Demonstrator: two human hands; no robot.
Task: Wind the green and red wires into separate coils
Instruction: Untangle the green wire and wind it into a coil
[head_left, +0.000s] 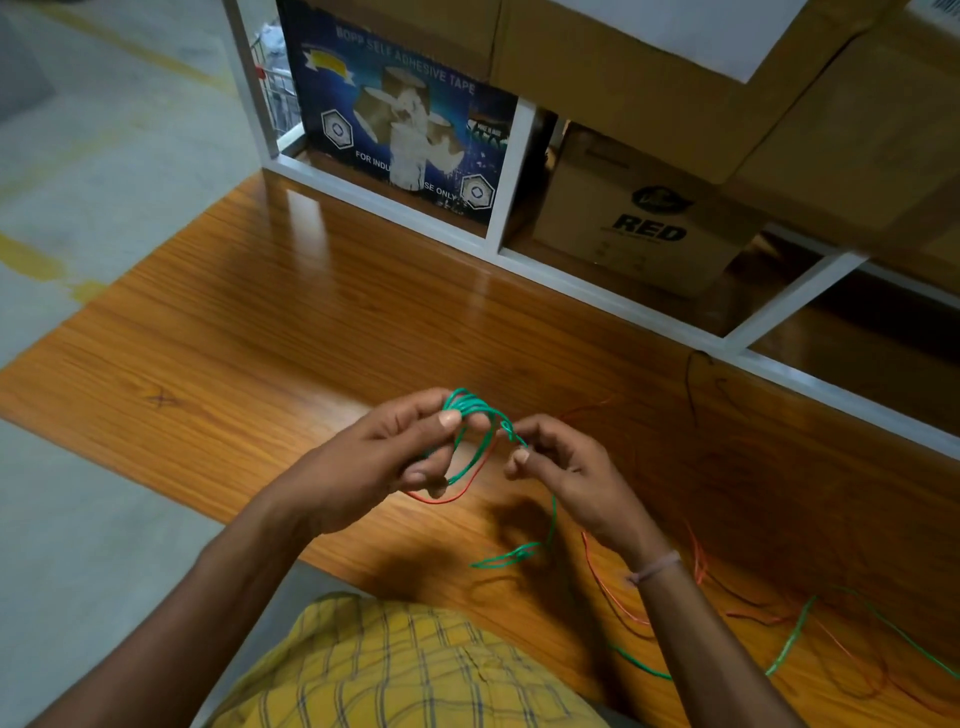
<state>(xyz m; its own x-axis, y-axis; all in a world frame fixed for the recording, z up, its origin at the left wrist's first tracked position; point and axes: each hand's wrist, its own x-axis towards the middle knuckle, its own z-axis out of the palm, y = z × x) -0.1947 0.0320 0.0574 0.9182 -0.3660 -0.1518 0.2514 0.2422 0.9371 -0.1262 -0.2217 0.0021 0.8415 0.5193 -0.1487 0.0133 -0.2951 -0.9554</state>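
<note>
Above the wooden table (270, 312), my left hand (384, 462) grips a small coil of green wire (467, 405) between thumb and fingers. One loop of red wire (441, 500) hangs below that coil. My right hand (561, 467) pinches the green strand just right of the coil. From there the green wire drops down to the table and trails off to the right (789, 644). Loose red wire (613, 592) lies tangled on the table under and right of my right wrist.
A white shelf frame (498, 208) runs along the table's far side, holding a blue adhesive tape box (395, 119) and a cardboard box marked RED (639, 218). More cardboard boxes (779, 78) are stacked above. Concrete floor (104, 130) lies to the left.
</note>
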